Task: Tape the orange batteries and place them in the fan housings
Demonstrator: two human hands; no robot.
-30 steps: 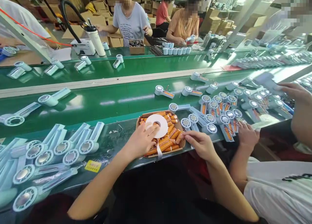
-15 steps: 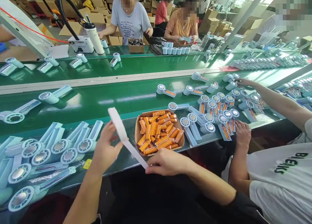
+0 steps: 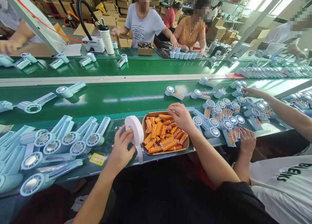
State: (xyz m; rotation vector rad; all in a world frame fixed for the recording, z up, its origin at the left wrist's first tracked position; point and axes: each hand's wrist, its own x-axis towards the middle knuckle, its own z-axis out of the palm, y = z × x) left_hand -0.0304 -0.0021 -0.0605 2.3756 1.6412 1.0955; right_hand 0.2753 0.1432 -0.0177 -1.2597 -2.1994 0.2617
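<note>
My left hand is closed around a roll of white tape, with fingertips in its core. A loose tape end hangs below the roll by the bench edge. Over the back right of a cardboard box is my right hand, its fingers loosely bent and nothing visible in them. Orange-wrapped battery packs fill the box. Behind my right hand, a pale blue handle pokes out; the rest of that piece is hidden.
Pale blue fan housings crowd the bench at left. More housings with orange packs lie at right, where a co-worker's hands work. A yellow label lies on the bench. A green conveyor runs beyond, with people across it.
My right hand has let go of the tape end and moved up and right over the box. The roll in my left hand has turned and come lower; its loose end now hangs.
</note>
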